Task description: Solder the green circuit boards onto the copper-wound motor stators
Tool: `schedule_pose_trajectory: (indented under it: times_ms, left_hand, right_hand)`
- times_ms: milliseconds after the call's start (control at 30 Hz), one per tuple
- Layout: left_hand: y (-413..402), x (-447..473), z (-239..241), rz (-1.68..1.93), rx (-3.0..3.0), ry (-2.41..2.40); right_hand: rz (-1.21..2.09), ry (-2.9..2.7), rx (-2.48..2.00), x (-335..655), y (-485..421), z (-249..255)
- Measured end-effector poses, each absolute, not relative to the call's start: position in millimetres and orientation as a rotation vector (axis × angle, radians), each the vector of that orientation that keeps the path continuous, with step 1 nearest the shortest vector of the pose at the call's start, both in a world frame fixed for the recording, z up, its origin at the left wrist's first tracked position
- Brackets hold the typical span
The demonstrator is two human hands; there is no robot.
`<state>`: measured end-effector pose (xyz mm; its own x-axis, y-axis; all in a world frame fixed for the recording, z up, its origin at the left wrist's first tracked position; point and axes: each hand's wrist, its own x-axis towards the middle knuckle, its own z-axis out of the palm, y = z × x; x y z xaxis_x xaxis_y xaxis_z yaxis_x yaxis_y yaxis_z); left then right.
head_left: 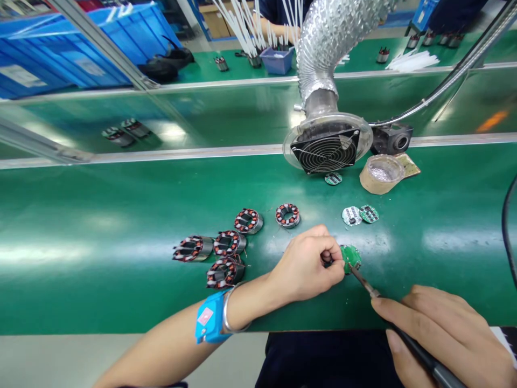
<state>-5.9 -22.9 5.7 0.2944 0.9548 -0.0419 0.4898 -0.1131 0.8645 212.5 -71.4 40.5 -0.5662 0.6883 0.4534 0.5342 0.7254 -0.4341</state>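
My left hand (306, 265) is closed in a pinch on a small round green circuit board (352, 256) that sits on top of a part I cannot make out, just above the green bench top (121, 258). A blue wrist strap and a metal bangle circle that wrist. My right hand (448, 334) grips a soldering iron (404, 331) like a pen, and its thin tip touches the board's lower edge. Several wound motor stators (226, 253) lie in a loose group to the left of my left hand.
Two more round boards (359, 214) lie beyond my hands, another (333, 178) by the fume fan (326, 145) with its silver hose. A tape roll (382, 173) stands right of the fan. Blue crates (81, 43) and another person's bench stand at the back.
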Motion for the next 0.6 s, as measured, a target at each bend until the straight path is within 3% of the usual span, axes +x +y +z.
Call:
schedule_pose_trajectory:
  times_ms: [267,600]
  left_hand:
    - [-22,-4,7,0.695,1.75,1.3]
    - [-23,-39,6,0.635,1.749,1.19]
  right_hand:
    - [0.242,-2.257,-0.867,215,-47,34]
    - [0.583,-2.24,-0.843,192,-25,-6]
